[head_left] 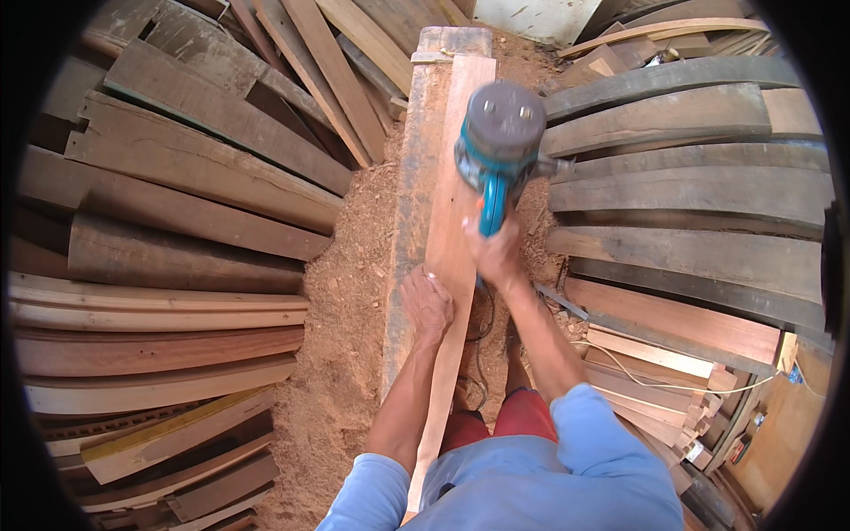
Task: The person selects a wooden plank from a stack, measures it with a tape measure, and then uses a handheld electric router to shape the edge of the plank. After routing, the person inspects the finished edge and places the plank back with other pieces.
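Power tool (502,124): just ahead of the right hand (498,252), which is wrapped round its teal handle (493,205); no readable branding, it's kinda blurry.
Plank (450,212): under and left of that grip; narrow, so a one-handed tool could easily tip off the edge and gouge it.
Left hand (428,305): behind-left of the grip, on the plank's edge, can't tell if pinching; a slip might put fingers near the tool.
Cord (491,314): just behind the grip, could snag.
Pale tag (698,454): well behind-right, too small to read.
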A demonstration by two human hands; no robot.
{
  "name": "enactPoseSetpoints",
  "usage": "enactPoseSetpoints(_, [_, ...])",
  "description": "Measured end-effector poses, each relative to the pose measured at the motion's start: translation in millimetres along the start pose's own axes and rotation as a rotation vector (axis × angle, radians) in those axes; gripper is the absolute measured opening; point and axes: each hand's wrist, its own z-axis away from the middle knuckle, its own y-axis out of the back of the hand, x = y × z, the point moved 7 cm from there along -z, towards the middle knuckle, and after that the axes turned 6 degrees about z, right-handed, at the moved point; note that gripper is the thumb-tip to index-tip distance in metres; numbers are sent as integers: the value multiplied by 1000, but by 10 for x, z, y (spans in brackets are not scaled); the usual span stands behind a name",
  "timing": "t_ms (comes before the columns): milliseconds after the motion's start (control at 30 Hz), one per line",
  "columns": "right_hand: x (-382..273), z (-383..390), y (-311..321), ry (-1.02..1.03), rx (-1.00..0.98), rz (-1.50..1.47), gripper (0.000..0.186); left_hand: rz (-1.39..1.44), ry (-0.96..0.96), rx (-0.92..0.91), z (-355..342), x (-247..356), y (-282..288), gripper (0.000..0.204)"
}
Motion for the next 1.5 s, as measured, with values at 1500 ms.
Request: enactPoseSetpoints(1500, [211,-1149,-104,19,56,13,42,47,13,-67,-21,100,52,37])
